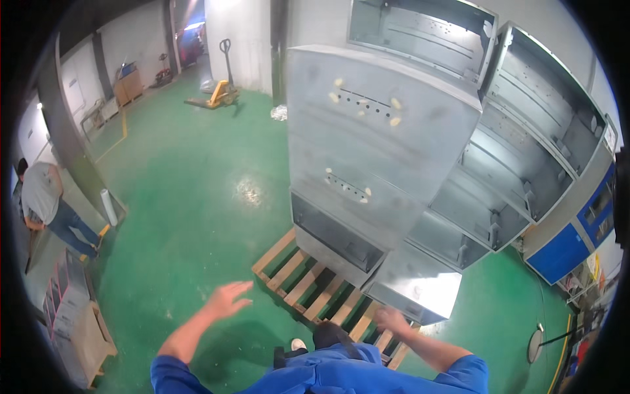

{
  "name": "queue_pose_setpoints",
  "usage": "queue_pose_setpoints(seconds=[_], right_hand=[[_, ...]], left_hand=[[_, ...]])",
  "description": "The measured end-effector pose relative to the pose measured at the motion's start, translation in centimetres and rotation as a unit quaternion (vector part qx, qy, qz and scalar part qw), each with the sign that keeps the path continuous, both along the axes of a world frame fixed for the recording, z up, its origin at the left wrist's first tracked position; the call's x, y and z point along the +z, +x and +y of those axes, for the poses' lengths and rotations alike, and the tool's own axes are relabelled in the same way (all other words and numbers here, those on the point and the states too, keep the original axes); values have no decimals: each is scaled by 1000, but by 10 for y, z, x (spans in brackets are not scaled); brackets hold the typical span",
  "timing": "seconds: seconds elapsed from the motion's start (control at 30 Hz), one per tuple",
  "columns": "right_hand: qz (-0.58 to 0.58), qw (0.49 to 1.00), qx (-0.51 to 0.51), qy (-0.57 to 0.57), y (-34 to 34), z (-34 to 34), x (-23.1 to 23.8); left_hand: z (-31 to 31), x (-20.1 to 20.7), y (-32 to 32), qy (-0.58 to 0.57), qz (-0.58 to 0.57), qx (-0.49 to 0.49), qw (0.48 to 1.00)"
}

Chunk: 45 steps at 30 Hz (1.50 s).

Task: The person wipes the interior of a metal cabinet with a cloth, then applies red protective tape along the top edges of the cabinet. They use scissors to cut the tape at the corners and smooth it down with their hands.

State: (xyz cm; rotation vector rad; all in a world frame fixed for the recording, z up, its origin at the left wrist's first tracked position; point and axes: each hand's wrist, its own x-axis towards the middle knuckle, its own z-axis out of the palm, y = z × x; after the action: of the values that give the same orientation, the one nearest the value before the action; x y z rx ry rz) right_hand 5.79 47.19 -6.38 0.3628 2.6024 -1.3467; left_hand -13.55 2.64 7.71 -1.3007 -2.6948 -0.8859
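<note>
My left hand (230,300) is held out over the green floor, to the left of a wooden pallet (305,290). Its fingers are apart and nothing is in them. Over the pallet's near right part is my right hand (392,320), fingers loosely bent, with nothing visible in it. It is close to the near end of a low grey sheet-metal box (413,279); whether it touches the box I cannot tell. Beside that box, large metal cabinet shells (380,144) rise in a tall stack on the pallet.
More open metal shells (518,167) are piled at the right, near a blue-and-grey cabinet (558,253). A yellow pallet jack (220,97) stands at the far wall. Another person (49,197) bends over at the left, beyond boxes (69,295) on a wooden pallet.
</note>
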Motion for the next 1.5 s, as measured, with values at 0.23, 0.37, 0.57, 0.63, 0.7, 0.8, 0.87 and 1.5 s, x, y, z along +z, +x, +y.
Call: queue_pose_setpoints(seconds=[0.23, 0.37, 0.57, 0.63, 0.7, 0.8, 0.87, 1.5], right_hand=[[469, 815, -306, -147, -115, 86, 226], [481, 811, -325, -70, -174, 155, 306], [436, 829, -335, -101, -282, 327, 326], [405, 849, -310, -136, -348, 331, 337], [377, 866, -286, -160, -397, 333, 349], [340, 887, -251, -187, -456, 331, 361], [319, 897, -224, -207, -490, 325, 363], [219, 931, -83, -279, -599, 235, 371]], left_hand=[[110, 96, -211, 168, -10, 34, 985], [171, 143, -323, 357, -21, 82, 930], [243, 232, -452, 552, -97, 116, 820], [246, 253, -487, 520, -249, 59, 815], [264, 267, -507, 483, -360, 19, 798], [291, 280, -521, 420, -432, -10, 799], [298, 293, -533, 374, -454, 1, 809], [264, 319, -465, 379, -378, 90, 840]])
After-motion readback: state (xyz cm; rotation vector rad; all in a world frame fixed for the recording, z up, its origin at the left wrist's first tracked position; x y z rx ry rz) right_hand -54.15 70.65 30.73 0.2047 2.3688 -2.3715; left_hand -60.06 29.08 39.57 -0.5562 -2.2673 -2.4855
